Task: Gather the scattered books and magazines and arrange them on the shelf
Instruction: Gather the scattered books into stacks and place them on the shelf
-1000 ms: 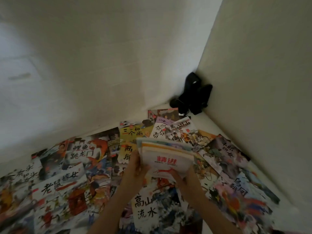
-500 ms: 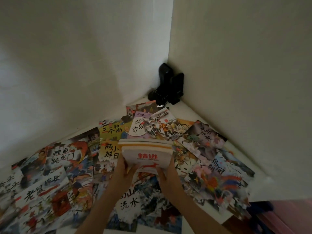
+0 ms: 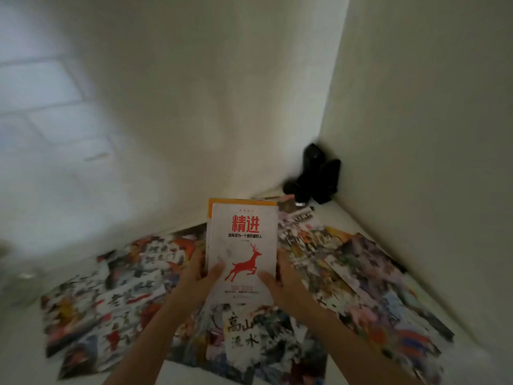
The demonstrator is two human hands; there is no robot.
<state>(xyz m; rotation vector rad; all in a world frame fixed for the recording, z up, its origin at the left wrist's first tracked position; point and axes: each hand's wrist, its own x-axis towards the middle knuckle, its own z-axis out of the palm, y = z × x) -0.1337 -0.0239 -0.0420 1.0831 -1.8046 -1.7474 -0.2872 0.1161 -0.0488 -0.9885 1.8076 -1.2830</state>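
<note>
Above magazines (image 3: 130, 295) strewn over a white surface, left hand (image 3: 198, 276) and right hand (image 3: 283, 284) grip upright books (image 3: 244, 245) between them.

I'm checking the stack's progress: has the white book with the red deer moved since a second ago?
Yes. The white deer book, held by the left hand and right hand, has tipped up from lying nearly flat to standing upright, cover facing the camera, above the magazines.

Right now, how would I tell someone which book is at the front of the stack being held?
Start at the room's corner, where black objects stand, and come forward over the picture books spread flat on the white surface. Both hands, left hand and right hand, hold a stack upright there. Its front is the white book with red title characters and a leaping red deer, plain against busy covers.
</note>
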